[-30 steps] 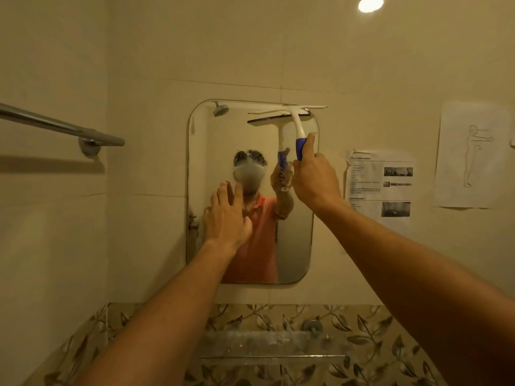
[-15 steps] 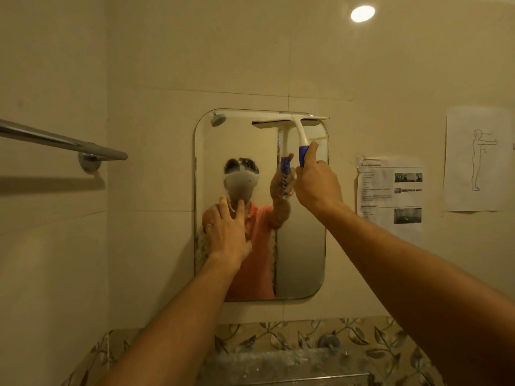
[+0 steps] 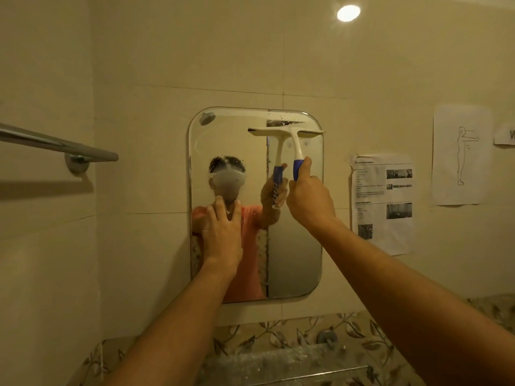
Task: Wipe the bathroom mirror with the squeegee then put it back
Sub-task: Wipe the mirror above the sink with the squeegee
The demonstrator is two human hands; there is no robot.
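A rounded rectangular mirror [image 3: 295, 260] hangs on the beige tiled wall. My right hand [image 3: 309, 199] grips the blue handle of a white squeegee [image 3: 292, 133], whose blade lies flat against the glass a little below the mirror's top right edge. A damp smeared strip shows above the blade. My left hand [image 3: 223, 232] rests flat on the mirror's lower left part, fingers spread, holding nothing. The reflection shows a person in an orange shirt.
A metal towel bar [image 3: 58, 147] juts from the left wall. Two paper sheets, one [image 3: 383, 204] beside the mirror and one [image 3: 459, 154] further right, are stuck to the wall. A leaf-patterned tile band [image 3: 359, 332] and a glass shelf [image 3: 292, 366] lie below the mirror.
The squeegee blade has come down from the mirror's top edge by a short stretch, with my right hand following. My left hand stays pressed on the glass.
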